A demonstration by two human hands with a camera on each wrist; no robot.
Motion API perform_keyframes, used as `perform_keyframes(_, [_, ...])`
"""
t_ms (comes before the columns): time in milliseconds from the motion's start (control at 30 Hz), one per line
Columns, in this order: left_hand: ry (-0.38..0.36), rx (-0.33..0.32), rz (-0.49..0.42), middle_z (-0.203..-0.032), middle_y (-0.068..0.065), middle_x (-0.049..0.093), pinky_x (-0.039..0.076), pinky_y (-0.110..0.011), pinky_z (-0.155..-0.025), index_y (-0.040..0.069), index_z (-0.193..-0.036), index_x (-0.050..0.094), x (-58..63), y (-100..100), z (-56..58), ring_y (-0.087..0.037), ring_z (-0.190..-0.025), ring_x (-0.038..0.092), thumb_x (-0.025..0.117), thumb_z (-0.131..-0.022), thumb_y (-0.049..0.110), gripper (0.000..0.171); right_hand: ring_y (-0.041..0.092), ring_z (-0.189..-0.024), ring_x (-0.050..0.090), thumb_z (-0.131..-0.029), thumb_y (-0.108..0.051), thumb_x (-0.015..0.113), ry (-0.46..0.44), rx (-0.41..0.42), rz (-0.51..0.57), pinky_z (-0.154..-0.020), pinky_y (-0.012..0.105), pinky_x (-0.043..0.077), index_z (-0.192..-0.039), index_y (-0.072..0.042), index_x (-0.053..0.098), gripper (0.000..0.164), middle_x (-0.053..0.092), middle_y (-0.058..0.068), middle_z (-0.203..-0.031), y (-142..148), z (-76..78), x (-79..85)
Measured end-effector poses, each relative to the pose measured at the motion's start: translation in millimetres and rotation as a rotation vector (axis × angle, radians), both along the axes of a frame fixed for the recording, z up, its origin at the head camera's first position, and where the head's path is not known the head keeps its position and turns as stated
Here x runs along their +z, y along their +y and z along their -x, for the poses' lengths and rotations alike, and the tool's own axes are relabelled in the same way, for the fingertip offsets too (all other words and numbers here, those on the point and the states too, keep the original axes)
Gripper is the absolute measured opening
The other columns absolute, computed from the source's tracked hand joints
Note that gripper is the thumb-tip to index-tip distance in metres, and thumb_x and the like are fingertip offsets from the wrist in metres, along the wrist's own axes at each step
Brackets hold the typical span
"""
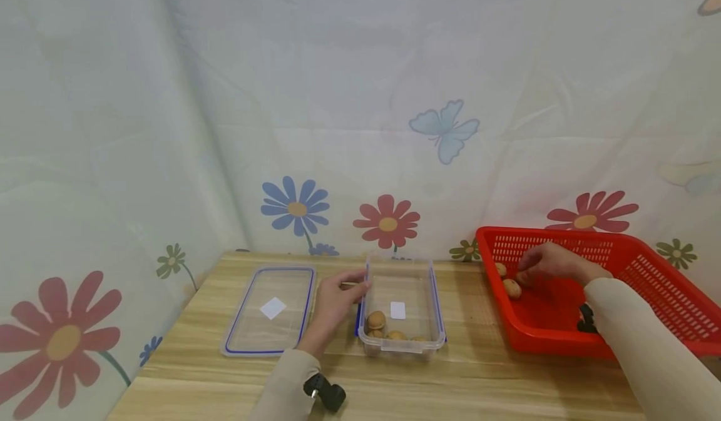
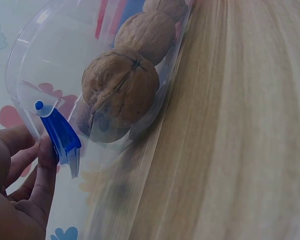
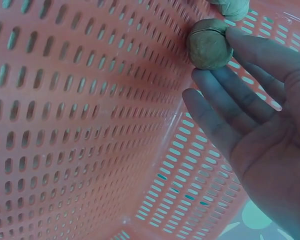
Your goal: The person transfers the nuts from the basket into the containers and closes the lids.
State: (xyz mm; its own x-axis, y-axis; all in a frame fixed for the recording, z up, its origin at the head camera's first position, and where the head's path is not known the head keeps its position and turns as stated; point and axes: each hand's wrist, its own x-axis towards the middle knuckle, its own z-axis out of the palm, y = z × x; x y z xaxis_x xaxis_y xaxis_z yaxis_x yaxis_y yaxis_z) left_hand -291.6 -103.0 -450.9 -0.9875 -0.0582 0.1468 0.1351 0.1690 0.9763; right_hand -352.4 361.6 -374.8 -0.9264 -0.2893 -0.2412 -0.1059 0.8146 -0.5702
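Observation:
My left hand [image 1: 333, 301] grips the left side wall of a clear plastic food container [image 1: 401, 277]. In the left wrist view its fingertips are at the rim beside a blue latch [image 2: 62, 135]. Several walnuts [image 2: 121, 85] lie at the container's near end. Over at the right, my right hand [image 1: 549, 263] reaches down inside a red plastic basket [image 1: 526, 330]. Its thumb and fingers pinch a walnut [image 3: 209, 45] close to the slotted basket surface. Two other walnuts [image 1: 511, 288] rest by the basket's left wall.
A clear lid [image 1: 242, 327] with a blue seal and a white label lies flat left of the container. All of it stands on a wood-grain table [image 1: 473, 383]. Behind hangs a pale curtain [image 1: 338, 96] printed with flowers and butterflies.

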Motion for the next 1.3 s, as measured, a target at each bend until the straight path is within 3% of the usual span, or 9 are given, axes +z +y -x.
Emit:
perform_keyframes(233, [-0.001, -0.001, 0.009, -0.113, -0.013, 0.076, 0.065, -0.029, -0.076, -0.001, -0.123, 0.077, 0.5, -1, 0.7, -0.019, -0.088, 0.074, 0.08, -0.096, 0.008, 0.029, 0.028, -0.099, 0.065, -0.095, -0.015, 0.08, -0.034, 0.0, -0.011, -0.099, 0.062, 0.056, -0.129, -0.001, 0.074, 0.038, 0.075, 0.011, -0.115, 2, 0.0, 0.3])
perform_keyframes(533, [0.007, -0.004, 0.008, -0.111, -0.013, 0.076, 0.065, -0.029, -0.075, -0.001, -0.123, 0.077, -0.1, 0, 0.3, -0.019, -0.085, 0.074, 0.08, -0.095, 0.007, 0.029, 0.029, -0.104, 0.066, -0.094, -0.026, 0.083, 0.037, -0.026, -0.013, -0.1, 0.065, 0.055, -0.132, -0.003, 0.074, 0.045, 0.075, 0.012, -0.119, 4, 1.4, 4.9])
perform_keyframes(833, [0.003, -0.003, -0.003, -0.111, -0.012, 0.076, 0.065, -0.03, -0.076, -0.001, -0.123, 0.077, 0.1, 1, 0.7, -0.019, -0.087, 0.074, 0.08, -0.096, 0.008, 0.029, 0.032, -0.109, 0.065, -0.095, -0.04, 0.082, 0.152, -0.039, -0.003, -0.096, 0.06, 0.059, -0.14, -0.002, 0.067, 0.061, 0.071, 0.017, -0.129, -5, -6.5, 27.5])
perform_keyframes(1133, [-0.007, -0.003, -0.01, -0.114, -0.013, 0.076, 0.065, -0.03, -0.077, 0.0, -0.124, 0.077, -0.4, 0, 0.2, -0.021, -0.09, 0.075, 0.081, -0.095, 0.01, 0.031, 0.036, -0.107, 0.068, -0.094, -0.041, 0.083, 0.264, -0.006, 0.038, -0.089, 0.05, 0.064, -0.14, -0.002, 0.066, 0.062, 0.072, 0.018, -0.127, -30, -22.2, 60.0])
perform_keyframes(1300, [-0.006, -0.002, -0.019, -0.114, -0.014, 0.076, 0.065, -0.029, -0.077, 0.0, -0.123, 0.077, -1.3, 0, 0.5, -0.021, -0.091, 0.075, 0.082, -0.095, 0.01, 0.03, 0.038, -0.113, 0.068, -0.094, -0.044, 0.082, 0.305, -0.003, 0.039, -0.092, 0.051, 0.063, -0.139, -0.008, 0.068, 0.059, 0.071, 0.016, -0.13, -43, -31.3, 73.4])
